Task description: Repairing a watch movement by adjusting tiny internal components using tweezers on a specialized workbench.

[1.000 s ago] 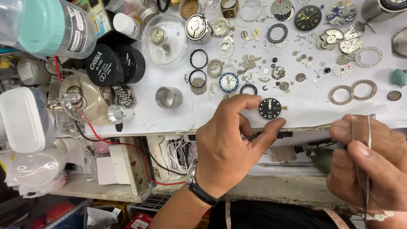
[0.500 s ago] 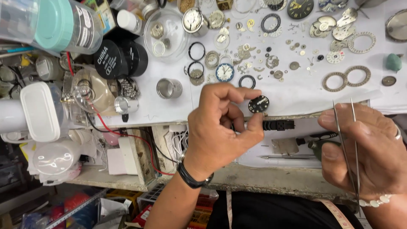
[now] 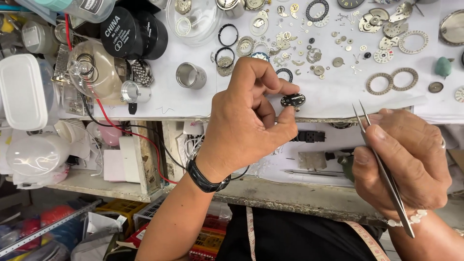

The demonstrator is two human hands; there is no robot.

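My left hand pinches a small round black watch dial between thumb and fingers, tilted nearly edge-on, just above the front edge of the white work surface. A dark band sits on that wrist. To the right, my right hand grips steel tweezers; their closed tips point up toward the dial, a short gap away. Nothing is between the tips.
Many loose watch parts lie on the white surface: gears, toothed rings, dark gasket rings, plates. A metal cylinder, glass dome, black round tins and white plastic box stand left. A lower shelf holds a black strap piece.
My left hand has lifted the dial off the surface and turned it from face-up to nearly edge-on. The tweezers in my right hand have come closer to it.
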